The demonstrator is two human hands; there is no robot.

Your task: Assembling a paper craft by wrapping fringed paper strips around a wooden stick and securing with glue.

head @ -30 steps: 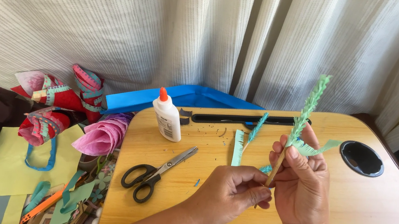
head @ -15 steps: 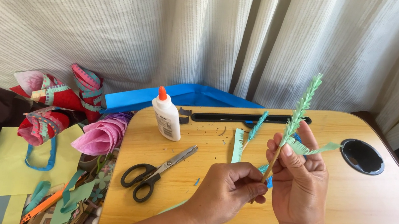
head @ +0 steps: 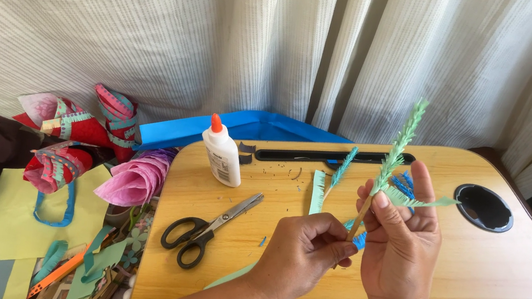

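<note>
Two hands were at work over our wooden table (head: 517, 292): since the frame a second before, our left hand (head: 304, 254) had slid closer under the right hand (head: 402, 242), and the fringed green paper stem (head: 393, 159) stood a touch more upright. Our right fingers (head: 385, 206) were clenched around the thin stick, the stem rising above them; our left fingertips (head: 342, 245) pinched its lower end, a blue scrap just beside them. The table was smooth pale wood with a round black cup hole (head: 484, 208) beyond the right fingers. Left of our left fingers lay black-handled scissors (head: 207, 229); farther off stood a white glue bottle (head: 222, 153) with an orange cap. Ribbed white curtains (head: 159, 30) hung behind, and rolled pink paper (head: 136, 178) lay off the table's left edge.
</note>
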